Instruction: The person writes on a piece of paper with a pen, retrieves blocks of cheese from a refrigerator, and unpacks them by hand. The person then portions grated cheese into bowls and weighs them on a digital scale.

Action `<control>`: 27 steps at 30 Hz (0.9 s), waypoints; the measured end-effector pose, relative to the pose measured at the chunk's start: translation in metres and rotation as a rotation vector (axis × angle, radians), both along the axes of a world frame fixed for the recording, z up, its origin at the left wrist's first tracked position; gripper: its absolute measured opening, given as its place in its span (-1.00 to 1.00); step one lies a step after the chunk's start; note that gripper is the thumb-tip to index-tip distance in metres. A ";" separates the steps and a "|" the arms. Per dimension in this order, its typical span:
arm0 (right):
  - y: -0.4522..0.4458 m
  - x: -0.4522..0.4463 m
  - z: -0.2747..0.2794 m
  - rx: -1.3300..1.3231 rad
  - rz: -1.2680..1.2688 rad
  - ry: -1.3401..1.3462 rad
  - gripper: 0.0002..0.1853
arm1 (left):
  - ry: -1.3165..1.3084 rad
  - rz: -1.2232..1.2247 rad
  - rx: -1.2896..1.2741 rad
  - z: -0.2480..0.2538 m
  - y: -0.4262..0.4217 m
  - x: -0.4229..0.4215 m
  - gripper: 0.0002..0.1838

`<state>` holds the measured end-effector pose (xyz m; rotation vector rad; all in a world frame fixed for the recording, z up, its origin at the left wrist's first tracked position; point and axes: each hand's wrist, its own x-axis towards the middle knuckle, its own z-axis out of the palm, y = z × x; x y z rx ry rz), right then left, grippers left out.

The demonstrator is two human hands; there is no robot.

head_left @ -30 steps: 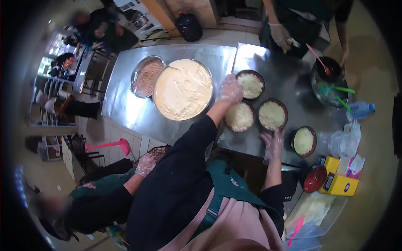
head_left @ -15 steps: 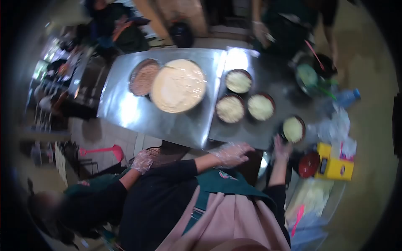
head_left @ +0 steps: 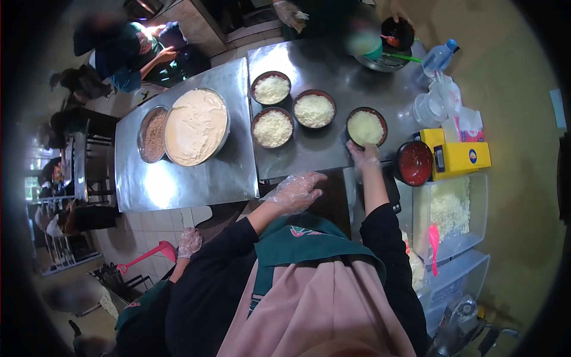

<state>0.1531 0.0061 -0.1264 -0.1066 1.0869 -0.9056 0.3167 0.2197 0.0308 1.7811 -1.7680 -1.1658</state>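
Note:
My right hand [head_left: 364,157], in a clear plastic glove, is at the near side of a dark bowl [head_left: 367,127], its fingers against the bowl's wall. Fine pale shreds that look like grated cheese fill this bowl. Some of my fingertips are hidden by the rim. My left hand [head_left: 295,193], also gloved, is held before my apron at the table's near edge, fingers stretched out and holding nothing. Three more dark bowls stand together further left: a back bowl [head_left: 271,88], a front bowl [head_left: 273,127] and a middle bowl [head_left: 314,109], each topped with white shreds.
A large bowl of cream-coloured mixture [head_left: 196,126] and a bowl of brown crumbs [head_left: 156,134] stand left. At right are a red-lined bowl [head_left: 414,163], yellow boxes [head_left: 464,157], a tub of shreds [head_left: 450,205] and a bottle [head_left: 440,56]. Co-workers stand left and across the table.
My view has turned and shifted right, so the table sits further left and looks sharper. My right hand stays by the same bowl; my left hand remains free in front of me.

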 end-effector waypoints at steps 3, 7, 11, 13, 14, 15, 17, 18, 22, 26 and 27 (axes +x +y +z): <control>0.021 0.000 0.007 0.013 0.067 -0.011 -0.53 | 0.022 -0.027 -0.080 -0.012 0.000 -0.005 -0.58; 0.038 0.009 0.017 -0.101 0.203 -0.010 -0.53 | 0.033 -0.024 -0.090 -0.027 -0.001 -0.007 -0.57; 0.061 0.002 0.038 -0.072 0.215 -0.041 -0.49 | -0.038 -0.025 -0.086 -0.011 -0.002 -0.007 -0.58; 0.081 -0.011 0.042 -0.031 0.202 -0.140 -0.42 | 0.009 -0.047 -0.063 -0.012 -0.002 -0.008 -0.70; 0.097 -0.019 0.059 -0.116 0.233 -0.146 -0.34 | 0.003 -0.038 -0.081 -0.013 -0.003 -0.008 -0.70; 0.114 -0.024 0.086 -0.202 0.262 -0.154 -0.24 | -0.011 -0.073 -0.039 -0.014 -0.003 -0.009 -0.76; 0.130 -0.036 0.106 -0.259 0.384 -0.051 -0.27 | -0.016 -0.098 0.001 -0.019 -0.005 -0.014 -0.80; 0.135 -0.045 0.113 -0.273 0.447 -0.036 -0.33 | -0.026 -0.098 -0.026 -0.021 -0.004 -0.018 -0.80; 0.152 -0.073 0.117 -0.373 0.502 -0.008 -0.62 | -0.020 -0.209 -0.097 -0.028 -0.007 -0.034 -0.80; 0.161 -0.085 0.127 -0.428 0.454 -0.026 -0.69 | -0.064 -0.283 -0.133 -0.015 -0.008 -0.055 -0.75; 0.164 -0.087 0.131 -0.434 0.426 -0.025 -0.70 | -0.076 -0.292 -0.123 -0.014 -0.008 -0.060 -0.74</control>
